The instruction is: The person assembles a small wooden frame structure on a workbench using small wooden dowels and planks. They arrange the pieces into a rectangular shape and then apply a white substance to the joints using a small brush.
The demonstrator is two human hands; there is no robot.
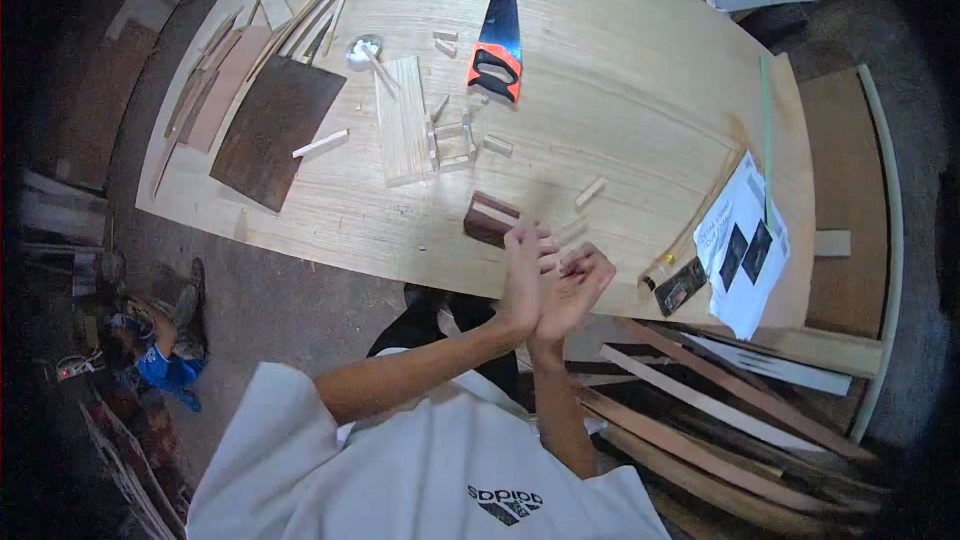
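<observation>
My left hand (522,275) and my right hand (574,298) meet at the near edge of the wooden table, pressed together near the wrists. The left fingers are apart and slightly bent; nothing shows in them. My right hand has its palm partly turned up, its fingers loosely bent and apart. Just beyond the left fingertips lies a dark brown wood block (485,227) with a pale wooden strip (496,212) across it. Small pale sticks, one of them a loose stick (591,192), lie beyond the right hand. A little square frame of pale sticks (455,162) stands farther off.
Farther back lie a handsaw (495,60), a pale board (403,130) and a round shiny dish (363,51). A dark panel (280,130) and thin strips are at left. Printed paper (745,260) and a dark rectangular item (681,287) sit right. Another person (165,360) is low at left.
</observation>
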